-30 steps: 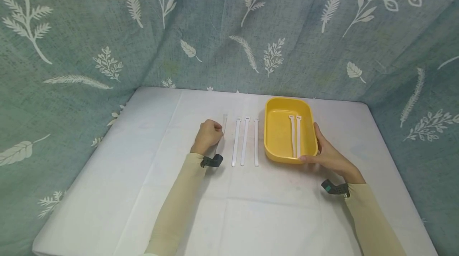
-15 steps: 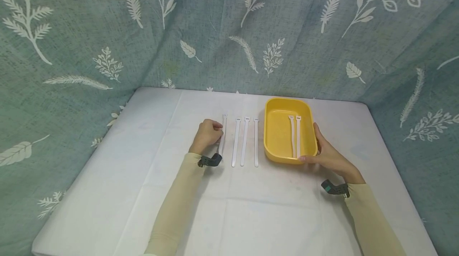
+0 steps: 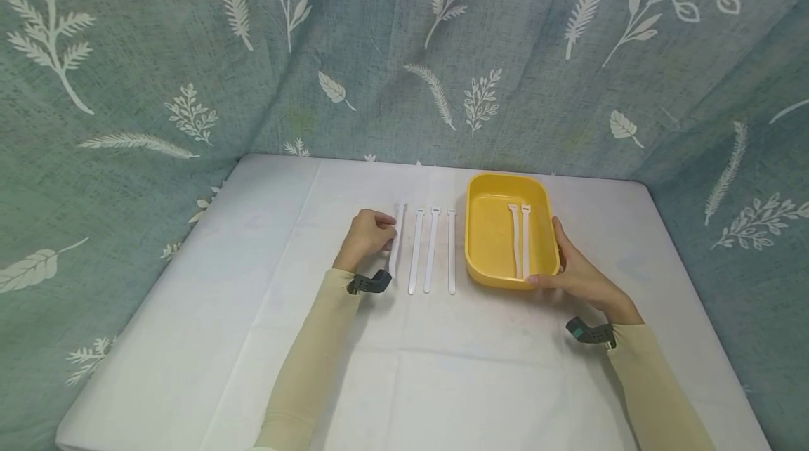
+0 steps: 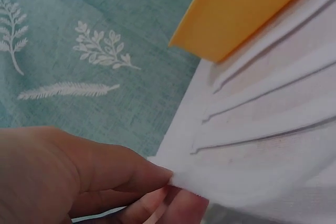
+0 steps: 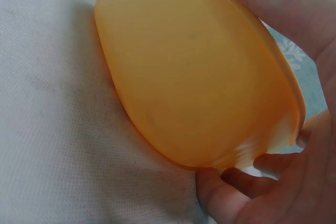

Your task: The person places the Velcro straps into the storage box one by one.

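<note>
A white slot-headed cable strap (image 3: pixel 396 247) is pinched between the thumb and fingers of my left hand (image 3: pixel 366 237). In the left wrist view this strap (image 4: pixel 247 187) bends away from the fingertips, close over the cloth. To its right, three similar white straps (image 3: pixel 432 249) lie lengthwise on the table. My right hand (image 3: pixel 584 279) grips the near right corner of a yellow tray (image 3: pixel 489 233), thumb on the rim and fingers around the side. Two more straps (image 3: pixel 527 240) lie side by side in the tray's right half. The right wrist view shows the tray's outer wall (image 5: pixel 184 66).
A white cloth (image 3: pixel 468 381) covers the table. Behind it and at both sides hangs a green-blue curtain (image 3: pixel 379 86) with white leaf prints. A dark wrist camera (image 3: pixel 369 282) sits on the left wrist, another dark camera (image 3: pixel 590 330) on the right.
The strap in my left hand has turned and tilted, its lower part swinging right so that more of it shows. The left hand shifts only slightly. The right hand and tray stay put.
</note>
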A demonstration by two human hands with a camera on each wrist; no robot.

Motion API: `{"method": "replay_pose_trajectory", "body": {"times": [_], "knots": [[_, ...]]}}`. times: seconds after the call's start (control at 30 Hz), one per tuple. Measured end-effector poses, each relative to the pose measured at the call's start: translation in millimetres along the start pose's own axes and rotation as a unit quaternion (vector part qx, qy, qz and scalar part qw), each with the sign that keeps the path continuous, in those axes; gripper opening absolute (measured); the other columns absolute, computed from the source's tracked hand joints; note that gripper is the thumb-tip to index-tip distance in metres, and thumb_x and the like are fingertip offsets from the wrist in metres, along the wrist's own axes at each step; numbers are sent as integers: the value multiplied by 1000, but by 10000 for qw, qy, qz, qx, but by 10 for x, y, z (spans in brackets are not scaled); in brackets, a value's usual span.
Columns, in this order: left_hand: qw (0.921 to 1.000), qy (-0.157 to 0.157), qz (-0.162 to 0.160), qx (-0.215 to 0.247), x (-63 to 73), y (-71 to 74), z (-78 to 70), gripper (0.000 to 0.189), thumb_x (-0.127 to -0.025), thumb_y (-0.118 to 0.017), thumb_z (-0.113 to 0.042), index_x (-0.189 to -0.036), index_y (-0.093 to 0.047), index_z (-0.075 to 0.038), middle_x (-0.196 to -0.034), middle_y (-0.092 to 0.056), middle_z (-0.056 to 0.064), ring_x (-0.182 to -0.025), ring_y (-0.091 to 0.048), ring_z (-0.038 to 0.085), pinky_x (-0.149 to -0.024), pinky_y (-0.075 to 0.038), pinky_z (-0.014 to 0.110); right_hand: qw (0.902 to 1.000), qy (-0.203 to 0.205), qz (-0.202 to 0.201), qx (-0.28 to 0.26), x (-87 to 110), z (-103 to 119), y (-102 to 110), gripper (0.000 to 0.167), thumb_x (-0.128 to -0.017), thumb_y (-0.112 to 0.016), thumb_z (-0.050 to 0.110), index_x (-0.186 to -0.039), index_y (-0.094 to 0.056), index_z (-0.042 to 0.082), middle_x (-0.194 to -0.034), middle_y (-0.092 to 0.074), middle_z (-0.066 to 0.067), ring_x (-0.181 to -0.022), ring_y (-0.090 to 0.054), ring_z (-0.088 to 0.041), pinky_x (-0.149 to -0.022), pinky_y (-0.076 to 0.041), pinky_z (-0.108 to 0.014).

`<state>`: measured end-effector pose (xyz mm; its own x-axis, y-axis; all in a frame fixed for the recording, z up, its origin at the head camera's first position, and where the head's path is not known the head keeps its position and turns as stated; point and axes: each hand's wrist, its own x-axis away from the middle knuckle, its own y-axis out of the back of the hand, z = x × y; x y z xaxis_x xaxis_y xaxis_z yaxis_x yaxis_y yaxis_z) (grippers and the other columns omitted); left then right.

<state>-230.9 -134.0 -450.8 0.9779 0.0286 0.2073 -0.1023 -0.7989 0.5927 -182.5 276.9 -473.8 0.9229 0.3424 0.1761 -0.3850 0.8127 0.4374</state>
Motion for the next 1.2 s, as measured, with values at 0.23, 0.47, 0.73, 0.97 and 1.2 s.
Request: {"method": "replay_pose_trajectory", "body": {"times": [0.23,0.47,0.73,0.97,1.2], "knots": [[9994,-65,-2,337,-16,-13,15,32,-97,-63,-9,-126,-70,0,-110,-74,19,-81,-75,19,-71,-64,24,10000,-31,0,29,6,14,5,136,-83,-87,28,-161,24,32,-176,12,-7,-162,0,-42,-125,-11,-75],[9966,-164,-18,806,-17,-28,-5,32,-97,-63,-9,-127,-69,0,-115,-72,20,-95,-76,27,-76,-65,24,10000,-45,4,24,8,33,3,137,-83,-87,28,-162,25,28,-176,12,-9,-162,-1,-42,-126,-11,-74],[9906,-139,77,1360,-13,-42,-49,31,-97,-66,-10,-127,-69,0,-121,-70,21,-104,-74,31,-86,-66,34,10000,-31,3,21,13,30,-13,136,-83,-86,26,-162,25,27,-176,11,-10,-162,-2,-42,-126,-11,-73],[9865,-285,-3,1610,7,-81,-79,31,-97,-66,-11,-126,-70,0,-120,-71,21,-97,-74,26,-90,-65,38,10000,-35,14,-35,16,12,-11,137,-83,-87,25,-162,25,25,-175,14,-9,-162,0,-42,-126,-10,-73],[9785,-397,29,2025,52,-148,-141,32,-97,-67,-9,-126,-70,2,-118,-71,21,-94,-72,19,-88,-65,35,10000,-44,31,-36,21,28,-3,136,-84,-86,24,-162,26,25,-175,12,-11,-162,-4,-43,-126,-11,-73]]}}
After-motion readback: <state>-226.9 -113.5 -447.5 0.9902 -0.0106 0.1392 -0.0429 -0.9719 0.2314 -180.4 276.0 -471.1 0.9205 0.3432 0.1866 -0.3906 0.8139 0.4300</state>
